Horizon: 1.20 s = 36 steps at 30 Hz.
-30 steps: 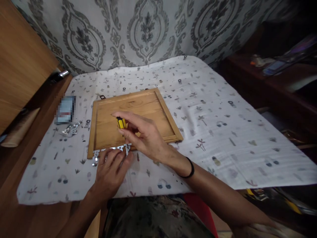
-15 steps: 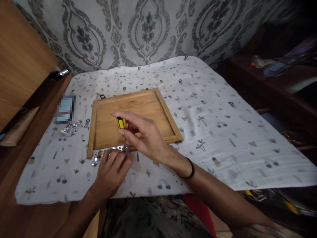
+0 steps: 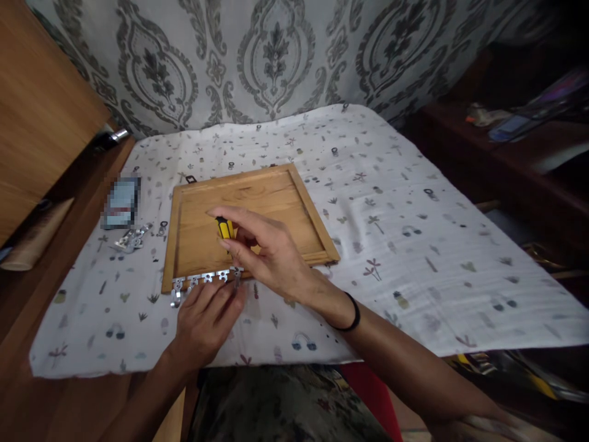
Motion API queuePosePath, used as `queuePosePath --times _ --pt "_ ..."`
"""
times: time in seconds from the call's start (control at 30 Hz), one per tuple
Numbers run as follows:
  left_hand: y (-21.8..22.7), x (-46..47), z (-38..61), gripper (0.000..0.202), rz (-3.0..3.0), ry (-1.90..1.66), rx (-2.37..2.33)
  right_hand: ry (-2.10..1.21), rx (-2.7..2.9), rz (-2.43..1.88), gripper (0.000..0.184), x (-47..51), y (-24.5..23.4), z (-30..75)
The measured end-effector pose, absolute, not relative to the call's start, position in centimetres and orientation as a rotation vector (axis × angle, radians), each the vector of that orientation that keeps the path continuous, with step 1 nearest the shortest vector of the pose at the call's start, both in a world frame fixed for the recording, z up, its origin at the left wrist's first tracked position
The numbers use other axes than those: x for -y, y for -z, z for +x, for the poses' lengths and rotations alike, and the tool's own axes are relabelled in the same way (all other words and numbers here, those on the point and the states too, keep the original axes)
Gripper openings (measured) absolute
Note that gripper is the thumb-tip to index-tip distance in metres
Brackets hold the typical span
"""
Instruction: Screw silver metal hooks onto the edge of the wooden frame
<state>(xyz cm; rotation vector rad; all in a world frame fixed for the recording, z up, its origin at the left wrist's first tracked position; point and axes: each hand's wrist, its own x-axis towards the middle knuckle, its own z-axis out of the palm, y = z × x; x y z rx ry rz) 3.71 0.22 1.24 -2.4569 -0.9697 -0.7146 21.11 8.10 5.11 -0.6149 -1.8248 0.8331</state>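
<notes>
A wooden framed board (image 3: 239, 212) lies on a patterned white cloth. Along its near edge runs a row of several small silver metal hooks (image 3: 208, 277). My right hand (image 3: 271, 252) is closed round the yellow and black handle of a screwdriver (image 3: 225, 228), held upright over the rightmost metal hook (image 3: 237, 276); the shaft and tip are mostly hidden. My left hand (image 3: 207, 316) rests at the near edge, thumb and forefinger curled about that same hook's lower part. Its other fingers are bent below the neighbouring hooks.
Left of the board, a loose pile of metal hooks (image 3: 132, 238) lies near a phone (image 3: 121, 202), which is blurred out. The white cloth (image 3: 391, 245) covers the surface. A wooden cabinet (image 3: 46, 110) stands at the left, and a dark shelf with items (image 3: 506, 126) at the right.
The fingers of my left hand have shifted slightly down, and more of the hooks in the row now show. The screwdriver and my right hand stay nearly in place.
</notes>
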Motion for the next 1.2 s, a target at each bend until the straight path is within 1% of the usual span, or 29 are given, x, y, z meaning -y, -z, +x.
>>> queuePosePath --times 0.3,0.5,1.07,1.2 --pt "-1.6 -0.48 4.21 0.019 -2.462 0.686 0.934 -0.805 1.806 -0.616 0.034 -7.99 -5.28 21.03" --pt "-1.39 -0.54 4.24 0.019 -2.506 0.731 1.0 -0.867 1.798 -0.634 0.036 -7.84 -5.47 21.01" --pt "-1.17 -0.47 4.44 0.017 -2.487 0.723 0.949 -0.899 1.791 -0.645 0.035 -7.7 -6.01 21.39" --pt "-1.3 -0.48 4.44 0.016 -2.491 0.712 0.966 -0.917 1.806 -0.655 0.032 -7.8 -6.05 21.46"
